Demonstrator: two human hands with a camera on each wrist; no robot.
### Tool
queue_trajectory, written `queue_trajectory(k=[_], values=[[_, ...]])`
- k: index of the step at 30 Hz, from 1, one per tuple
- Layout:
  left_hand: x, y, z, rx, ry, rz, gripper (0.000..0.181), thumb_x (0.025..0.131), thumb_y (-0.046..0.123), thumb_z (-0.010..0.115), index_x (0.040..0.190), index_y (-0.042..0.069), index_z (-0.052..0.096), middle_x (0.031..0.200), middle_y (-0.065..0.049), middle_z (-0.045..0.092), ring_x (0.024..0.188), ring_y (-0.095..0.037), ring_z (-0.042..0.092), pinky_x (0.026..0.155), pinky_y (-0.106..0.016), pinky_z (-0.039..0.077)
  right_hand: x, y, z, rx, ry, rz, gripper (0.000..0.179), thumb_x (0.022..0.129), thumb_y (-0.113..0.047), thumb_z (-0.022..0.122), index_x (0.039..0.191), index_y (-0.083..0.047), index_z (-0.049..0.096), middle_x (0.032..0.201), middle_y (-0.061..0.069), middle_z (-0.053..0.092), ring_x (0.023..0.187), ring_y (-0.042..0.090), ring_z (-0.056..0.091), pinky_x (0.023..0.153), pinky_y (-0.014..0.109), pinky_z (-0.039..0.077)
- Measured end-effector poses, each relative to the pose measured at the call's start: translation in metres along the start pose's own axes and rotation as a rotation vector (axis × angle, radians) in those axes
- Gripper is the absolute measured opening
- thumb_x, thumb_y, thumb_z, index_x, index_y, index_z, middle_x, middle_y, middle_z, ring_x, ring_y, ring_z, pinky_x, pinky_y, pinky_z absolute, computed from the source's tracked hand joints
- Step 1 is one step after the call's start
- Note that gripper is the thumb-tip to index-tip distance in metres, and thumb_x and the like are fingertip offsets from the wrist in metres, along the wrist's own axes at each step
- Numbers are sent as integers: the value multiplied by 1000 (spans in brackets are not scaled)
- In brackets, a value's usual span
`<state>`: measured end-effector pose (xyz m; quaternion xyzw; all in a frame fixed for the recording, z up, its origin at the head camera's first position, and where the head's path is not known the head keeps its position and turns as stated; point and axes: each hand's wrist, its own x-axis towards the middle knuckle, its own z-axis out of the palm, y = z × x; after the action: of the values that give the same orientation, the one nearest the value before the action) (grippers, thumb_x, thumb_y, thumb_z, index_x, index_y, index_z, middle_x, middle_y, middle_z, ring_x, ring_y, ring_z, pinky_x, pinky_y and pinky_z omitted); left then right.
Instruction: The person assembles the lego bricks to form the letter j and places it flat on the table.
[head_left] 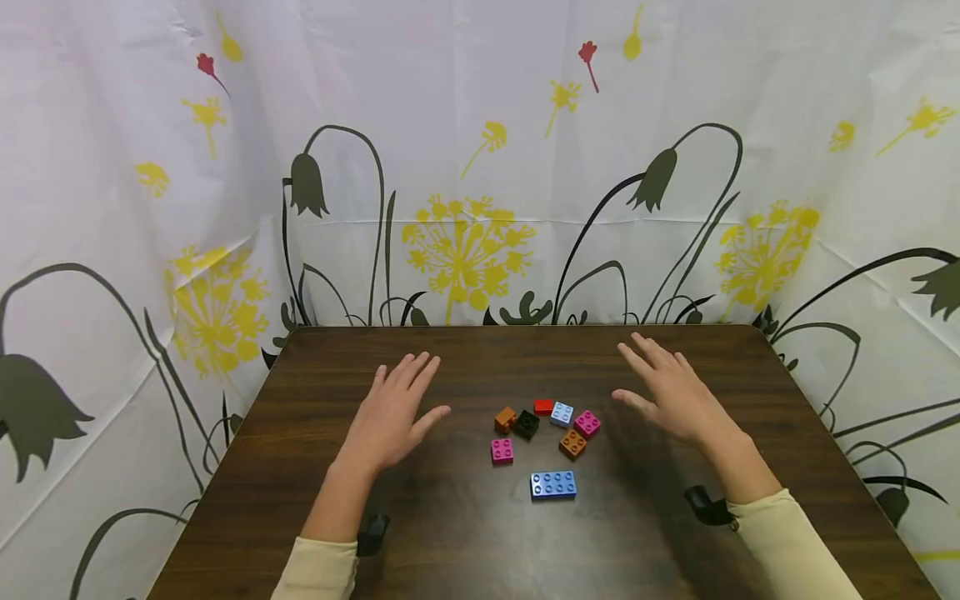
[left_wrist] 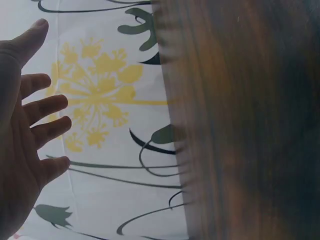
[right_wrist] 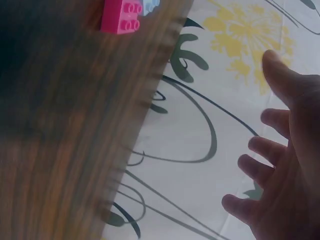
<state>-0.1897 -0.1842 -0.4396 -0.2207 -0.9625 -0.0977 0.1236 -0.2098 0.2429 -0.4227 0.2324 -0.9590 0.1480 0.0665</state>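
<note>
My left hand (head_left: 390, 417) hovers over the table left of the bricks, fingers spread and holding nothing. On the other side my right hand (head_left: 675, 396) is also spread and bare. Between them lie toy building bricks: a long blue brick (head_left: 553, 485) nearest me, a pink brick (head_left: 502, 451) at left, and another pink brick (head_left: 587, 423) closest to the right hand. An orange brick (head_left: 573, 444), a second orange brick (head_left: 506, 419), a black brick (head_left: 527, 425), a red brick (head_left: 543, 407) and a light blue brick (head_left: 562, 414) make up the loose cluster.
The dark wood-grain table (head_left: 465, 550) reaches back to a white curtain (head_left: 480, 100) printed with flowers. The curtain also hangs along both sides. A dark wrist camera (head_left: 372, 534) is on the left wrist, and another wrist camera (head_left: 707, 506) is on the right.
</note>
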Motion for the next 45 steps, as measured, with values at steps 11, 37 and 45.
queue_trajectory(k=[11, 37, 45], values=[[-6, 34, 30, -127, 77, 146, 55, 89, 36, 73, 139, 22, 57, 128, 2, 61, 113, -17, 59, 85, -40, 53, -3, -22, 37, 33, -85, -58, 45, 89, -31, 73, 126, -7, 66, 120, 11, 64, 105, 30, 64, 88, 51, 50], [-3, 126, 86, -29, -276, 238, 50, 85, 49, 73, 126, 22, 67, 111, 4, 68, 93, -12, 65, 70, -31, 53, -12, -52, 117, 29, 34, 71, 29, 72, -30, 88, 95, -20, 73, 90, -4, 65, 76, 16, 62, 68, 42, 54], [1, 127, 91, 14, -282, 236, 41, 85, 44, 74, 121, 25, 69, 101, 5, 69, 86, -11, 65, 63, -29, 51, -11, -52, 111, 56, 29, 92, 24, 76, -25, 85, 97, -22, 74, 93, -4, 68, 80, 17, 64, 71, 44, 54]])
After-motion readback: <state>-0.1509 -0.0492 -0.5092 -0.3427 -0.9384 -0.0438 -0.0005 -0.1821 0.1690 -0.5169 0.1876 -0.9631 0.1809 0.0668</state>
